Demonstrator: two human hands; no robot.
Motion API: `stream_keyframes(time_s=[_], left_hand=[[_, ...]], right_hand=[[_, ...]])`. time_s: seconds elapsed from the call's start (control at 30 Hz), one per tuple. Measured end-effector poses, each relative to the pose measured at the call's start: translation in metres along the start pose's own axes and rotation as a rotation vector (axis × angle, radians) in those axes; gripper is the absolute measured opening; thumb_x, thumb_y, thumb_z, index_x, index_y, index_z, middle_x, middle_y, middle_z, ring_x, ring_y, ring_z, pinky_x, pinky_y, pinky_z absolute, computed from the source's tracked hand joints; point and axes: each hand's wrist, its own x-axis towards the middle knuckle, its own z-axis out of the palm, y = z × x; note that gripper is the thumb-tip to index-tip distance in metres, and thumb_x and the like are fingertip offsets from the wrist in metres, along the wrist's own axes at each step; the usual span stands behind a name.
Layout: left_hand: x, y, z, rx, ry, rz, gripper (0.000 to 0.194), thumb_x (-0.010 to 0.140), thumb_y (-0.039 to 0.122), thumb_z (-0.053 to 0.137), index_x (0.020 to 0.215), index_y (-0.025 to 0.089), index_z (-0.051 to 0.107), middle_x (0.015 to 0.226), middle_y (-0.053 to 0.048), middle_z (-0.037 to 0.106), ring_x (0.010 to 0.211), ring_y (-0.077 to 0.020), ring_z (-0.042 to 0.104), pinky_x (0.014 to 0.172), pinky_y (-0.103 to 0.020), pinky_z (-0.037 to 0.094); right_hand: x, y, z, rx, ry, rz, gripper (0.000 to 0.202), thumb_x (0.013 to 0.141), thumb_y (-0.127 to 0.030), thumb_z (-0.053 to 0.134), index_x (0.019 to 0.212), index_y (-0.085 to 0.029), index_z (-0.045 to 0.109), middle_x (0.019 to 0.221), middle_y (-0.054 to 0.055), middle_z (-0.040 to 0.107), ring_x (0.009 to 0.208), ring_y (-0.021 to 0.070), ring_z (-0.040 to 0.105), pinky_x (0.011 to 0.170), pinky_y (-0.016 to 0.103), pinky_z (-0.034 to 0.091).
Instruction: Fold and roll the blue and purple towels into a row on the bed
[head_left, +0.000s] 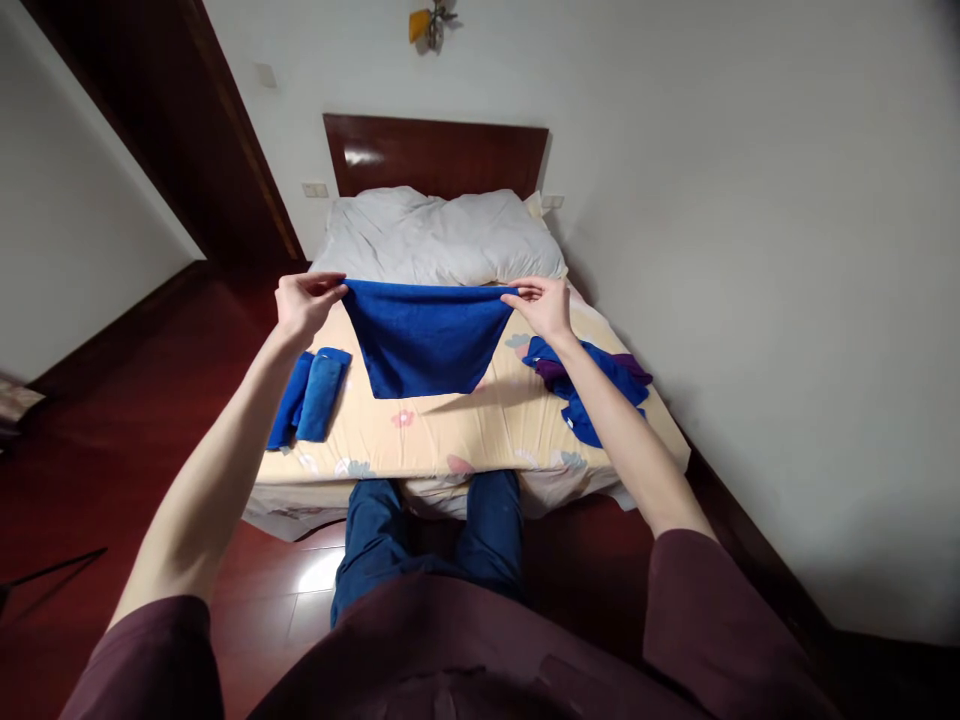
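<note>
With left hand (307, 302) and right hand (544, 305), pinches upper corners of flat blue fabric cloth (431, 340) | holds it stretched above cream flower-patterned bed sheet (435, 445) | on sheet, left: two compact blue cloth bundles (324, 400) | right: crumpled blue-and-purple cloth heap (619, 378)

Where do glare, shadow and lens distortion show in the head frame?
Head view: glare spots on the headboard and floor tiles; head view: the held blue cloth throws a shadow on the bed sheet; head view: wide-angle distortion seems to lean the dark panel at left.
</note>
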Motion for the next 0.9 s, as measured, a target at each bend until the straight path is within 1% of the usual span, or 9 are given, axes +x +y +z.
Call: stream_keyframes(time_s=[0.13, 0.3, 0.4, 0.5, 0.6, 0.67, 0.73, 0.8, 0.9], left_hand=[[-0.001, 0.003, -0.009, 0.047, -0.020, 0.042, 0.035, 0.069, 0.035, 0.083, 0.097, 0.014, 0.077, 0.081, -0.006, 0.072, 0.076, -0.0186, 0.064, 0.073, -0.032, 0.053], [-0.002, 0.005, -0.015, 0.077, -0.033, 0.003, 0.029, 0.070, 0.030, 0.083, 0.095, 0.016, 0.077, 0.077, -0.004, 0.070, 0.074, -0.0190, 0.062, 0.072, -0.032, 0.051], [-0.004, 0.002, -0.018, 0.095, -0.055, 0.006, 0.027, 0.070, 0.030, 0.082, 0.093, 0.017, 0.078, 0.075, -0.004, 0.070, 0.074, -0.0197, 0.062, 0.072, -0.032, 0.050], [-0.006, -0.004, -0.020, 0.120, -0.080, 0.015, 0.024, 0.070, 0.031, 0.083, 0.090, 0.018, 0.078, 0.073, -0.004, 0.070, 0.073, -0.0201, 0.062, 0.073, -0.033, 0.051], [-0.011, -0.006, -0.024, 0.137, -0.102, 0.016, 0.024, 0.069, 0.033, 0.085, 0.088, 0.018, 0.079, 0.071, -0.004, 0.069, 0.072, -0.0203, 0.062, 0.073, -0.034, 0.052], [-0.020, -0.006, -0.027, 0.125, -0.139, 0.017, 0.026, 0.068, 0.035, 0.086, 0.087, 0.018, 0.080, 0.072, -0.005, 0.071, 0.072, -0.0211, 0.063, 0.074, -0.035, 0.053], [-0.035, -0.004, -0.032, 0.081, -0.200, -0.012, 0.031, 0.064, 0.039, 0.089, 0.085, 0.018, 0.081, 0.075, -0.006, 0.073, 0.074, -0.0232, 0.065, 0.076, -0.037, 0.055], [-0.056, -0.002, -0.038, 0.013, -0.279, -0.077, 0.037, 0.057, 0.043, 0.093, 0.083, 0.019, 0.081, 0.076, -0.008, 0.074, 0.077, -0.0265, 0.068, 0.076, -0.039, 0.056], [-0.094, -0.004, -0.053, -0.071, -0.385, -0.197, 0.039, 0.049, 0.044, 0.096, 0.077, 0.022, 0.081, 0.075, -0.008, 0.075, 0.076, -0.0298, 0.070, 0.072, -0.041, 0.058]], right_hand=[[-0.006, -0.003, 0.002, 0.056, 0.006, 0.021, 0.032, 0.064, -0.038, 0.090, 0.085, -0.018, 0.077, 0.080, 0.006, 0.075, 0.076, 0.0208, 0.072, 0.078, 0.037, 0.064], [-0.017, -0.005, 0.002, 0.129, -0.019, 0.102, 0.036, 0.063, -0.041, 0.090, 0.088, -0.018, 0.078, 0.083, 0.007, 0.077, 0.080, 0.0222, 0.074, 0.076, 0.037, 0.064], [-0.024, -0.005, 0.001, 0.156, -0.032, 0.159, 0.037, 0.064, -0.043, 0.090, 0.088, -0.018, 0.078, 0.083, 0.007, 0.077, 0.081, 0.0228, 0.074, 0.077, 0.037, 0.064], [-0.031, -0.003, -0.001, 0.175, -0.031, 0.194, 0.039, 0.060, -0.044, 0.093, 0.085, -0.018, 0.078, 0.084, 0.007, 0.078, 0.082, 0.0229, 0.075, 0.080, 0.037, 0.064], [-0.044, -0.005, -0.004, 0.161, -0.040, 0.220, 0.042, 0.059, -0.047, 0.093, 0.085, -0.018, 0.079, 0.081, 0.007, 0.078, 0.079, 0.0228, 0.075, 0.077, 0.037, 0.064], [-0.058, -0.009, -0.009, 0.146, -0.053, 0.246, 0.041, 0.060, -0.048, 0.093, 0.086, -0.018, 0.080, 0.078, 0.007, 0.077, 0.076, 0.0226, 0.075, 0.073, 0.037, 0.064], [-0.077, -0.014, -0.016, 0.138, -0.059, 0.271, 0.039, 0.060, -0.047, 0.093, 0.085, -0.021, 0.080, 0.078, 0.006, 0.077, 0.074, 0.0225, 0.075, 0.072, 0.037, 0.065], [-0.102, -0.020, -0.024, 0.131, -0.060, 0.295, 0.035, 0.059, -0.045, 0.094, 0.084, -0.023, 0.081, 0.081, 0.007, 0.078, 0.075, 0.0229, 0.076, 0.073, 0.037, 0.065], [-0.143, -0.029, -0.039, 0.105, -0.074, 0.357, 0.030, 0.061, -0.043, 0.093, 0.084, -0.028, 0.082, 0.083, 0.008, 0.079, 0.075, 0.0241, 0.076, 0.071, 0.038, 0.065]])
